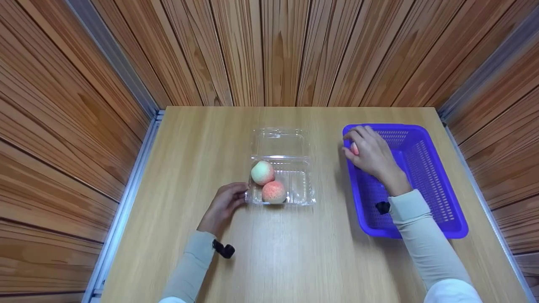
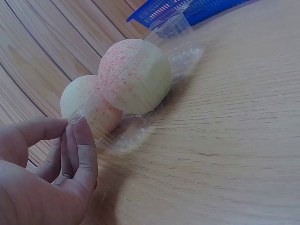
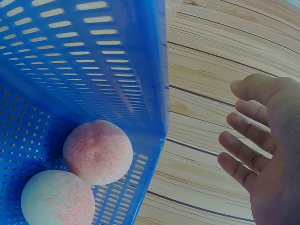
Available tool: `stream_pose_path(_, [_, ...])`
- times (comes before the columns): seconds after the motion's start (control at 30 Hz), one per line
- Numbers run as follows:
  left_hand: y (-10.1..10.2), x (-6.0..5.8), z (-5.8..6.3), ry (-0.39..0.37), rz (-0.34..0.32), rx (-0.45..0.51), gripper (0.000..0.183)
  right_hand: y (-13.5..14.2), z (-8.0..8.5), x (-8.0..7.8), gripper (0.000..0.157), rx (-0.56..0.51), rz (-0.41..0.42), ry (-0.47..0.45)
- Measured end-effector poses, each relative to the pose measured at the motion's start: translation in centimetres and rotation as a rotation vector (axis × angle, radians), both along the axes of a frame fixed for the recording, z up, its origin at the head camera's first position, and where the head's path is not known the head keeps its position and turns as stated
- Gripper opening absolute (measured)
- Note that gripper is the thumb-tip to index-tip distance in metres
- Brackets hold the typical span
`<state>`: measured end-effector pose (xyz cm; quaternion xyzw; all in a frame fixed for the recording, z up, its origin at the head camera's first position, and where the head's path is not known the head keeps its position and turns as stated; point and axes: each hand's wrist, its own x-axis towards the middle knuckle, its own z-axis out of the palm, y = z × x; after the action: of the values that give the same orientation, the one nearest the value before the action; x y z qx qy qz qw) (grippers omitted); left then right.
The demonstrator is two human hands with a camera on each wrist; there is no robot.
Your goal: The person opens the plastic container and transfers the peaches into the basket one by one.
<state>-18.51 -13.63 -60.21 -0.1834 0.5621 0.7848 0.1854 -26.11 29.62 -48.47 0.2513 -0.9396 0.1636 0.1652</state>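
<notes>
A clear plastic clamshell box point(image 1: 301, 181) lies with its lid point(image 1: 280, 141) folded back. Two pink-and-cream peaches sit in its left half: a paler peach point(image 1: 262, 172) behind and a pinker peach point(image 1: 274, 192) in front. My left hand point(image 1: 225, 202) pinches the box's left rim between thumb and fingertips, plain in the left wrist view. Over the far left corner of the blue-purple basket point(image 1: 366, 206), my right hand point(image 1: 370, 151) has its fingers loosely spread and holds nothing. Below it in the basket, the right wrist view shows a pink peach point(image 3: 98, 152) beside a paler peach point(image 3: 57, 199).
Both containers stand on a light wooden table point(image 1: 278, 261), the basket to the right of the box. Wood-plank walls point(image 1: 278, 50) rise behind and at both sides. A metal frame strip point(image 1: 122, 202) runs along the left edge.
</notes>
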Motion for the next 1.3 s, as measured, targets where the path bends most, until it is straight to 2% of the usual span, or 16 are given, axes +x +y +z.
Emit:
stream_pose_path(0.2, [0.0,-0.1,-0.1,-0.003,0.002,-0.005,0.026,-0.4,0.1,0.1,0.031,0.035,0.017,-0.010])
stream_pose_path(0.5, [0.1,-0.2,0.0,0.006,0.020,0.017,0.015,-1.3,0.3,0.2,0.035,0.060,0.059,0.029])
stream_pose_path(0.67, [0.1,-0.2,0.0,0.005,0.025,0.028,0.012,-1.8,0.3,0.4,0.038,0.066,0.076,0.012])
stream_pose_path(1.3, [0.1,-0.1,-0.1,0.012,0.012,0.017,0.014,-3.1,0.3,0.8,0.042,0.092,0.123,0.002])
